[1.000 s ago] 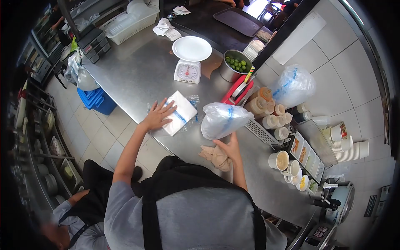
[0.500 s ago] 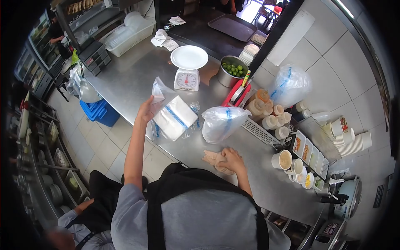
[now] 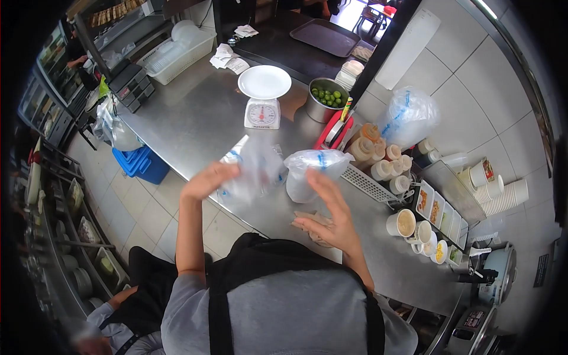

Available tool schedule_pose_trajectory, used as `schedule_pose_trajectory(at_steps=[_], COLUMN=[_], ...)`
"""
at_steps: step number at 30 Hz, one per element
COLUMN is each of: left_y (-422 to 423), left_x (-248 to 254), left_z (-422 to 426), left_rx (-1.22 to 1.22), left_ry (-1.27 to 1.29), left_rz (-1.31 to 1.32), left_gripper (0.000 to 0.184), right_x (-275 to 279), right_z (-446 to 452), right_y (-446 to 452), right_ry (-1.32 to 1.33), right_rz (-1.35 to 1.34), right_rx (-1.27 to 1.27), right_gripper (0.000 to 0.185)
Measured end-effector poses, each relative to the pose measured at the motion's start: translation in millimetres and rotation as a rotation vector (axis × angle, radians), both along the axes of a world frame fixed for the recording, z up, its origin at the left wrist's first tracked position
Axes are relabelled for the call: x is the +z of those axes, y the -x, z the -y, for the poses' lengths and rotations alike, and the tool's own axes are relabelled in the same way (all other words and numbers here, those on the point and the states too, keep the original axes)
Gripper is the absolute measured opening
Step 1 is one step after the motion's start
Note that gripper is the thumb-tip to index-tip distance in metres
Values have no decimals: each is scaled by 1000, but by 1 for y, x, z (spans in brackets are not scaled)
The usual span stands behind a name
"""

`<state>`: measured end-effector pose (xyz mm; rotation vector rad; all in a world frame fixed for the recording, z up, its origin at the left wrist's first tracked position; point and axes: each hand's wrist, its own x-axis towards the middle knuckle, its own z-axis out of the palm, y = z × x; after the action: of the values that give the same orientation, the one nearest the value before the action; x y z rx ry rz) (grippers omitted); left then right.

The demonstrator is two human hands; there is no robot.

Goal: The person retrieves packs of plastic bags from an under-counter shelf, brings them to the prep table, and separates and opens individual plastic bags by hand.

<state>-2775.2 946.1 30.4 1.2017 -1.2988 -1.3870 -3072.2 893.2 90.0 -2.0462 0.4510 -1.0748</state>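
Note:
My left hand (image 3: pixel 212 180), smeared by motion, is closed on a clear plastic bag (image 3: pixel 260 163), which is also blurred. Behind that bag lies a white stack of flat bags (image 3: pixel 231 156) with blue print, largely covered. My right hand (image 3: pixel 334 222) has its fingers apart and holds nothing. It is above a crumpled beige cloth (image 3: pixel 320 238) near the counter's front edge. Just beyond its fingertips sits a puffed clear bag (image 3: pixel 299 174) with blue marks. A white dial scale (image 3: pixel 262 114) topped by a white plate (image 3: pixel 264 81) stands farther back.
A steel pot of green limes (image 3: pixel 329 94), sauce bottles (image 3: pixel 378 151) and a perforated rack (image 3: pixel 370 188) line the right side. Cups (image 3: pixel 400 225) and topping trays (image 3: pixel 436 212) stand farther right. A blue bin (image 3: pixel 142 164) is on the floor at left, and another person crouches lower left.
My left hand has brought the bag down and right, over the stack. My right hand has let go of the cloth, lifted, and spread its fingers.

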Motion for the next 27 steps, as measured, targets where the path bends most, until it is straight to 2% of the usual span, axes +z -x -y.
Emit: schedule_pose_trajectory(at_steps=[1, 2, 4, 6, 7, 9, 11, 13, 15, 16, 18, 21, 24, 26, 27], left_y=[12, 24, 44, 53, 58, 78, 97, 108, 104, 102, 104, 110, 114, 113, 117], left_x=[10, 18, 28, 23, 22, 21, 25, 31, 17, 10, 3, -4, -14, -20, -16], left_z=[-7, -9, -12, -15, -15, -12, -10, -11, -4, -1, 2, 3, 11, 14, 15], left_rx=[-155, -269, -495, -349, -276, -72, 97, 232, 352, 414, 460, 490, 445, 383, 435], left_ry=[23, 37, 63, 43, 35, 360, 471, 371, 248, 187, 233, 221, 191, 137, 224], left_rz=[207, 189, 155, 61, 14, -159, -205, -121, -128, -128, -121, -172, -141, -141, -122], left_gripper=[35, 36, 39, 43, 44, 43, 40, 34, 22, 18, 15, 17, 17, 14, 13], right_x=[12, 23, 22, 5, -1, -10, -14, -14, -13, -16, -28, -40, -50, -44, -39], right_z=[3, 6, 13, 24, 24, 15, 17, 19, 20, 19, 17, 26, 30, 28, 26], right_y=[-2, -5, -4, 2, 1, 0, 0, 0, 1, -2, -9, 11, 8, 3, 0], right_ry=[121, 242, 265, 76, -72, -374, -406, -421, -414, -433, -466, -635, -401, -358, -338], right_rz=[-70, -139, -233, -280, -249, -185, -255, -304, -330, -190, 90, -75, -42, 103, 177], right_rx=[-33, -65, -10, 161, 113, 8, -46, -42, 28, 8, -31, 10, -95, -85, -80], right_gripper=[46, 42, 32, 22, 18, 13, 14, 16, 17, 16, 16, 10, 6, 7, 8])
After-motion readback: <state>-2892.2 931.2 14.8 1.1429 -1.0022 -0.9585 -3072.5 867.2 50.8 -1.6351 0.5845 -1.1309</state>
